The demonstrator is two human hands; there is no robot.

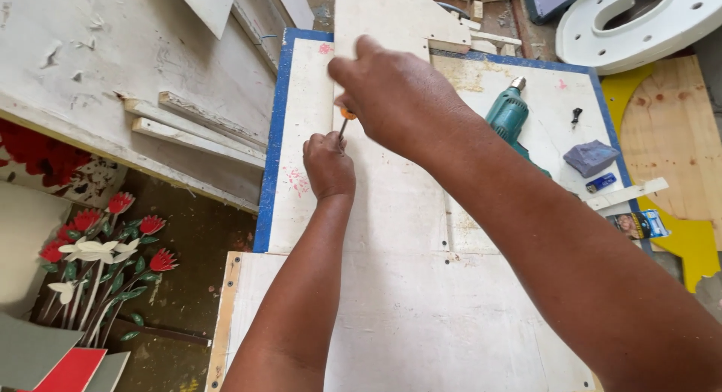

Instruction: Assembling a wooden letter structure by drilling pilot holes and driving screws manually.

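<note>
White panels (pixel 391 287) cover the blue-edged surface (pixel 272 136). At centre the right hand (pixel 395 99) is closed over the orange-handled screwdriver (pixel 345 120), whose shaft points down at the panel. At seven o'clock of it, the left hand (pixel 328 163) is fisted by the shaft; whether it grips it I cannot tell. A teal drill (pixel 508 115) lies at three o'clock, a blue lighter (pixel 600 183) beyond.

Place: small woodworking or sign-making workshop | Evidence: white-painted plywood panels (pixel 421 317) laid flat; loose wood strips (pixel 197 133) and offcuts stacked on boards; teal electric drill (pixel 508 115) lying on blue-edged board (pixel 272 136); large cut-out white letter (pixel 639 24); yellow-painted plywood sheet (pixel 669 136); painted flower decoration (pixel 101 264) on floor
</note>
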